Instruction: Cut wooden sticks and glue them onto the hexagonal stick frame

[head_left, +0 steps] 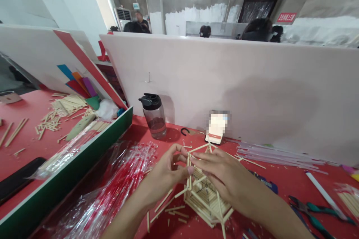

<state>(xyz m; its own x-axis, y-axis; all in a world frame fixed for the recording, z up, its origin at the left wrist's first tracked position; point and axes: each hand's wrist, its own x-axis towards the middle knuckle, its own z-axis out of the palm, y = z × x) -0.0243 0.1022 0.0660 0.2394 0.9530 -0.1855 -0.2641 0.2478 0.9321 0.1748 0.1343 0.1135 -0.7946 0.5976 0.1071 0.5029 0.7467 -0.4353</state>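
A small model built of thin wooden sticks stands on the red table just in front of me. My left hand pinches an upright stick at the model's left top corner, fingers closed on it. My right hand lies over the top of the model, fingers stretched toward the same corner and touching the sticks. Loose short sticks lie on the table around the model's base.
A clear bottle with a black lid stands behind, near a phone leaning on the white partition. Plastic sleeves lie left, clear tubes right, green-handled pliers far right. A neighbouring desk holds more sticks.
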